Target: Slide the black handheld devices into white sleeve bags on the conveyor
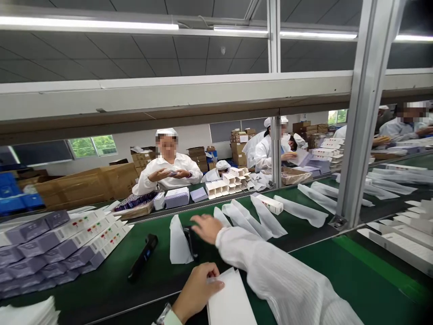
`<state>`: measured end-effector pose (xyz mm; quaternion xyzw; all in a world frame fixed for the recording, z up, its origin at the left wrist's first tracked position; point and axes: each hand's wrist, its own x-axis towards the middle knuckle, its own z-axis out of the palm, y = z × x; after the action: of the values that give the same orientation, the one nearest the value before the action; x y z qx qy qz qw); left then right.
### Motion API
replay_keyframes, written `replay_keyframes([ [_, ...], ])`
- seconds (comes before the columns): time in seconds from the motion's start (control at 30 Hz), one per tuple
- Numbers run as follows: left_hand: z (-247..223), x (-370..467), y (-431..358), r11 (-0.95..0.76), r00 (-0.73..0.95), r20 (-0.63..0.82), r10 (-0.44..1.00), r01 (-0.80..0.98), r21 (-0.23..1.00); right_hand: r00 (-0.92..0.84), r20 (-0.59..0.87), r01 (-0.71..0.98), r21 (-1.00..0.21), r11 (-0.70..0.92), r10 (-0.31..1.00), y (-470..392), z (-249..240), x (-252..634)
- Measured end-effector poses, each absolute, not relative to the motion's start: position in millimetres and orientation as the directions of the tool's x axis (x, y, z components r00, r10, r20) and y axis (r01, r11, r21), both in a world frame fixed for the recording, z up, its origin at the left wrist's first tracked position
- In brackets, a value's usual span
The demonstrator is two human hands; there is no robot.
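Green belt runs left to right across the view; all places below are given from it.

On the belt, far left: stack of purple-and-white boxes, many, already closed up. Lid panels carry small red and green marks, too small to read.

On the belt, middle to far right: a run of white sleeves lying loose and flat, with one closed small carton among them. Judged: plenty of sleeves not yet used, so the work looks well short of done.

Beyond the belt: a co-worker in white coat and cap, holding a small item in both hands; more cartons and brown boxes behind.

On the belt, middle: a black device lying bare, no sleeve on it.

Right hand reaches out over the belt, fingers curled onto a second dark device that sits against a sleeve. Grip only partly visible.

Near edge of the belt: left hand closed on the top corner of a flat white sleeve, pinching it.

No brand or legible writing anywhere.
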<state>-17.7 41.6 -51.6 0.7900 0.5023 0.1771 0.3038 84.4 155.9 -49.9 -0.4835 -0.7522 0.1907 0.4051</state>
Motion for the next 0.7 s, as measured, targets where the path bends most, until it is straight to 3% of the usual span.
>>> replay_keyframes([
  [0.1,-50.8,-16.6,33.8,-0.316,0.37,0.049,0.928,0.709,0.631,-0.313,0.235,0.559,-0.738,0.378,0.92,152.9,-63.6,55.4],
  [0.23,-46.4,-19.8,23.3,-0.434,0.423,0.153,0.893,0.718,0.544,-0.277,0.147,0.462,-0.846,0.265,0.95,170.2,-73.9,65.8],
  [0.4,-51.4,-25.5,19.6,-0.638,0.55,0.336,0.764,0.72,0.272,-0.217,0.005,0.245,-0.968,0.059,0.976,164.8,-64.1,127.4],
  [0.47,-55.4,-26.0,20.8,-0.679,0.588,0.388,0.71,0.717,0.157,-0.257,0.029,0.003,-1.0,0.031,0.966,148.5,-51.1,149.7],
  [0.57,-59.3,-26.4,22.9,-0.7,0.625,0.443,0.643,0.714,0.01,-0.346,0.127,-0.31,-0.951,0.015,0.929,121.4,-31.2,167.5],
  [0.7,-59.8,-27.8,24.8,-0.68,0.599,0.49,0.633,0.733,-0.019,-0.392,0.134,-0.282,-0.959,0.02,0.91,98.4,-23.1,162.8],
])
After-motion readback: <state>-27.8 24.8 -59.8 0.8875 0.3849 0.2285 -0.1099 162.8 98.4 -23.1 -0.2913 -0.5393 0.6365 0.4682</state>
